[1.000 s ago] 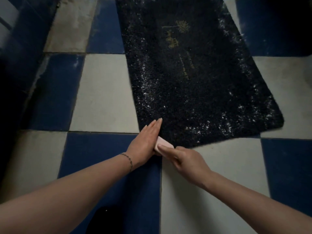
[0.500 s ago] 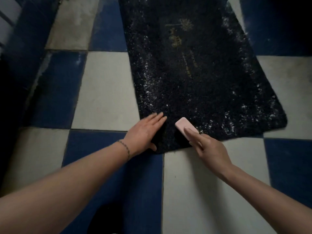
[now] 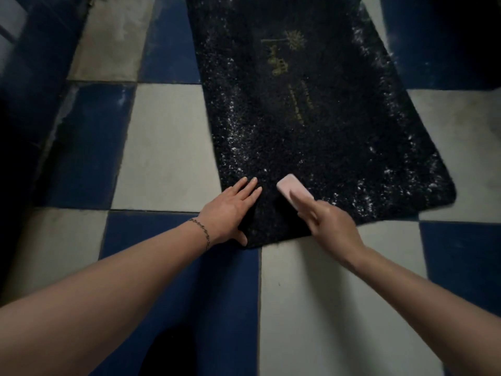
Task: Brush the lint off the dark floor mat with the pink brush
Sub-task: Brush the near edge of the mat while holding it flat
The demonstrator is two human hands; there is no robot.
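The dark floor mat (image 3: 311, 126) lies on the tiled floor, flecked with white lint along its left, right and near edges, with a faint gold print in its middle. My right hand (image 3: 332, 226) grips the pink brush (image 3: 294, 191), which rests on the mat close to its near edge. My left hand (image 3: 230, 211) lies flat with fingers spread on the mat's near left corner, just left of the brush. A thin bracelet circles the left wrist.
Blue and white checkered floor tiles (image 3: 162, 147) surround the mat. A dark blue wall or panel (image 3: 29, 77) runs along the far left. A dark shadow sits at the bottom of the view between my arms.
My right hand has carried the pink brush from the mat's near corner up and to the right onto the mat. The left hand has stayed flat on the corner, its fingers spreading a little.
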